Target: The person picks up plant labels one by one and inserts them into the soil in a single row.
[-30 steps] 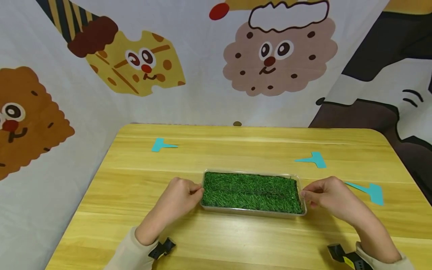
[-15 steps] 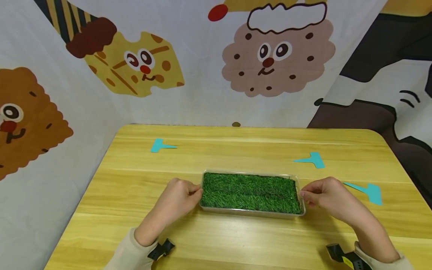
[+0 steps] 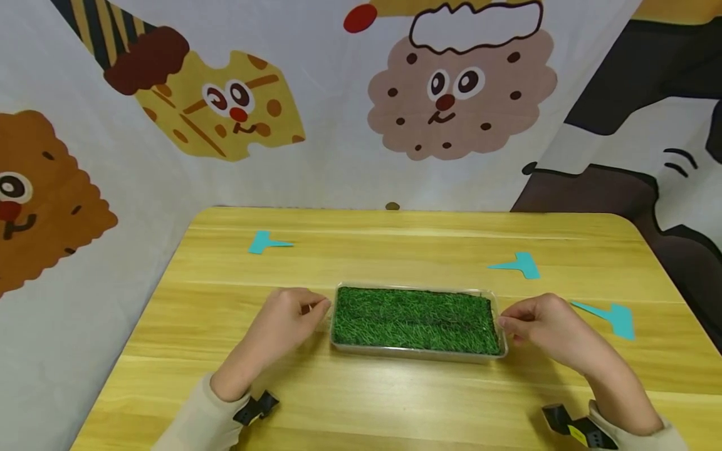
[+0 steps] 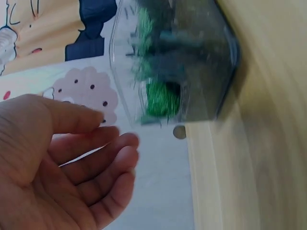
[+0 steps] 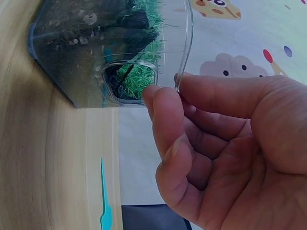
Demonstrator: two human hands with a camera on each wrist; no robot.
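Note:
A long clear plastic box (image 3: 417, 354) stands on the table, filled with green artificial grass (image 3: 417, 319). At its right end my right hand (image 3: 547, 322) pinches the rim between thumb and index finger; in the right wrist view the thumb lies at the rim's edge. My left hand (image 3: 279, 322) is just off the left end, its fingers loosely bent and holding nothing. The left wrist view shows a gap between those fingertips and the box's end wall (image 4: 199, 86). Through the clear walls, dark matter shows under the grass.
Three turquoise T-shaped plant labels lie flat on the wooden table (image 3: 395, 401): one label (image 3: 262, 242) at the back left, one (image 3: 524, 265) at the back right, another (image 3: 620, 321) beyond my right hand. A cartoon-printed cloth (image 3: 333, 175) hangs behind the table.
My left hand has let go of the box's left end and drawn slightly away to the left. The right hand keeps its pinch on the box, which stays in place.

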